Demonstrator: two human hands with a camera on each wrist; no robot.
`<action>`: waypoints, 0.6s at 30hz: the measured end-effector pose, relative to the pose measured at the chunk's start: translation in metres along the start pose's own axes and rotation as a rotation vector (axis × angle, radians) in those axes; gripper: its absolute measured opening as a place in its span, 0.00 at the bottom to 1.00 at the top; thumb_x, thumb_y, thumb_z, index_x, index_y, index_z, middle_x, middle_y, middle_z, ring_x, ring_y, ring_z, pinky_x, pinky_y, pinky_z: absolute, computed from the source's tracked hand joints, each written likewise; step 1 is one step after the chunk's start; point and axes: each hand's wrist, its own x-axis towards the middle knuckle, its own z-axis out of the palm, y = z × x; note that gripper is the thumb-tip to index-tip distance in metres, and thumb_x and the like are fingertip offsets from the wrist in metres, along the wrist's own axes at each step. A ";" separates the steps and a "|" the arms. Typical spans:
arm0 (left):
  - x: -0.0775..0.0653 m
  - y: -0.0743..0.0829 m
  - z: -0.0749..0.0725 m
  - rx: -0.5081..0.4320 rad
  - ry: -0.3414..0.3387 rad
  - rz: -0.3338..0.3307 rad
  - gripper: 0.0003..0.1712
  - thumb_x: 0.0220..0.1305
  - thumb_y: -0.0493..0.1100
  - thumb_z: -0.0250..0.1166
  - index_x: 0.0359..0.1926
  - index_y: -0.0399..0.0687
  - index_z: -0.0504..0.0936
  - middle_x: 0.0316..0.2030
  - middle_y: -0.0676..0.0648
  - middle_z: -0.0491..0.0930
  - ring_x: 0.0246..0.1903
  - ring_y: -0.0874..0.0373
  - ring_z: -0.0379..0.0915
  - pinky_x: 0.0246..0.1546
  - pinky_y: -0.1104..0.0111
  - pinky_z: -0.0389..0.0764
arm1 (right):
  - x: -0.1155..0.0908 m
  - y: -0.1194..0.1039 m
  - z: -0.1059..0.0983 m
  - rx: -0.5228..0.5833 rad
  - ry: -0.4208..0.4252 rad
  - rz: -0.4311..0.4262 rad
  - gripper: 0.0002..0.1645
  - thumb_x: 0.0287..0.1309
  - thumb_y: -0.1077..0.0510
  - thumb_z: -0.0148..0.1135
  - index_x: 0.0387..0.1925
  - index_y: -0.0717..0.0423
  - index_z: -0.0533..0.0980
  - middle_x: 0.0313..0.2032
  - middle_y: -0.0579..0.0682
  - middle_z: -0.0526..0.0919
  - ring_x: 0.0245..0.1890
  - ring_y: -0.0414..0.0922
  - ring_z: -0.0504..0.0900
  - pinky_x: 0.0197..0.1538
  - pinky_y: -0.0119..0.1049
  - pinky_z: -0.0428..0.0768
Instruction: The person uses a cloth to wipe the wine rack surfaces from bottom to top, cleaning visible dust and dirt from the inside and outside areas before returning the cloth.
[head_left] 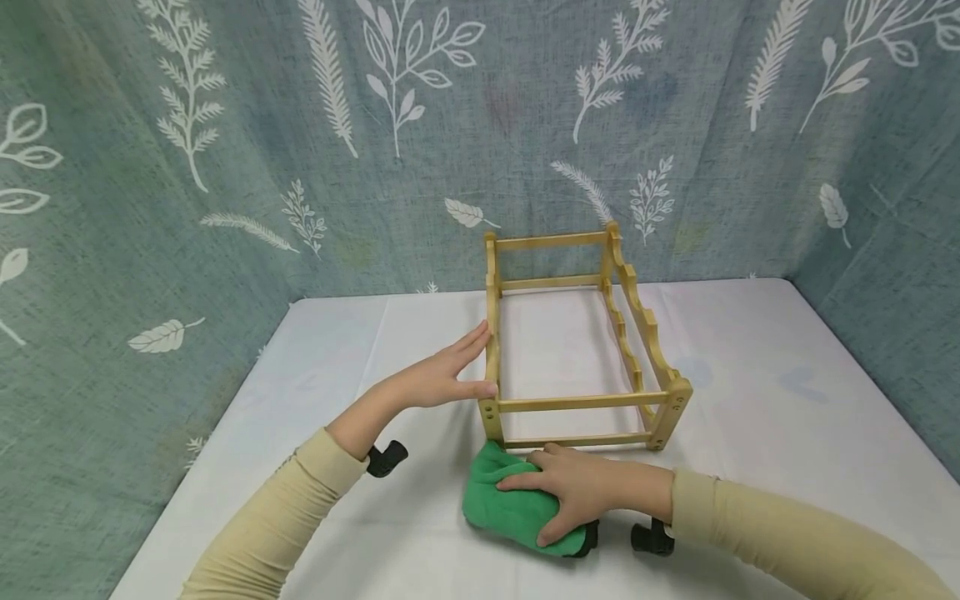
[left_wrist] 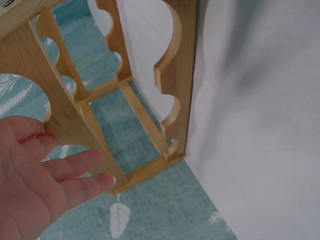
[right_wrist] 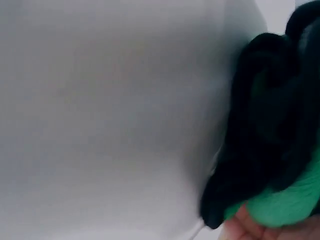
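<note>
A light wooden rack (head_left: 581, 402) with scalloped side panels stands on the white-covered table. My left hand (head_left: 442, 375) is at its left side panel, fingers straight and touching the wood near the front corner. In the left wrist view, those fingers (left_wrist: 75, 192) lie along the outer face of the panel (left_wrist: 75, 112). My right hand (head_left: 581, 487) grips a thick folded cloth (head_left: 498, 500), green with a black side, next to the rack's front left foot. Up close in the right wrist view, the cloth's black side (right_wrist: 265, 115) and part of its green side show.
White cloth covers the table (head_left: 780, 400). A teal curtain (head_left: 465, 108) with white leaf patterns hangs behind the table and on both sides, close to the rack's far end. A small black device (head_left: 386, 458) is worn at each wrist.
</note>
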 end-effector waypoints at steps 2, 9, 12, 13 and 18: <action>0.000 0.000 0.000 -0.004 -0.001 0.000 0.59 0.53 0.76 0.48 0.72 0.48 0.35 0.71 0.53 0.28 0.70 0.53 0.29 0.66 0.51 0.49 | -0.001 -0.004 0.002 -0.056 0.020 0.029 0.41 0.49 0.34 0.60 0.65 0.25 0.58 0.56 0.53 0.70 0.52 0.46 0.69 0.50 0.41 0.72; 0.002 0.001 0.000 -0.001 -0.003 -0.004 0.59 0.53 0.76 0.48 0.72 0.48 0.36 0.71 0.55 0.28 0.70 0.55 0.29 0.66 0.52 0.48 | -0.005 0.000 0.002 0.060 0.092 0.092 0.37 0.46 0.48 0.64 0.62 0.33 0.67 0.39 0.47 0.77 0.32 0.34 0.69 0.34 0.28 0.69; 0.003 0.000 0.000 0.007 -0.004 -0.002 0.58 0.53 0.76 0.48 0.72 0.48 0.36 0.71 0.55 0.28 0.70 0.55 0.29 0.66 0.52 0.48 | -0.010 0.007 0.003 0.166 0.103 0.109 0.37 0.45 0.50 0.64 0.61 0.36 0.68 0.39 0.47 0.78 0.29 0.33 0.68 0.31 0.26 0.68; 0.003 0.000 0.000 0.010 -0.005 -0.002 0.58 0.53 0.76 0.48 0.72 0.48 0.36 0.71 0.55 0.28 0.70 0.54 0.29 0.66 0.52 0.48 | -0.013 0.009 0.003 0.193 0.106 0.117 0.36 0.45 0.51 0.64 0.61 0.37 0.69 0.41 0.47 0.79 0.29 0.33 0.68 0.31 0.26 0.68; 0.001 -0.001 0.000 0.005 -0.007 -0.015 0.58 0.54 0.75 0.49 0.72 0.49 0.36 0.71 0.55 0.27 0.70 0.54 0.29 0.66 0.52 0.48 | -0.034 0.021 0.004 0.299 0.123 0.179 0.35 0.46 0.50 0.65 0.60 0.35 0.69 0.50 0.51 0.77 0.37 0.35 0.72 0.36 0.29 0.71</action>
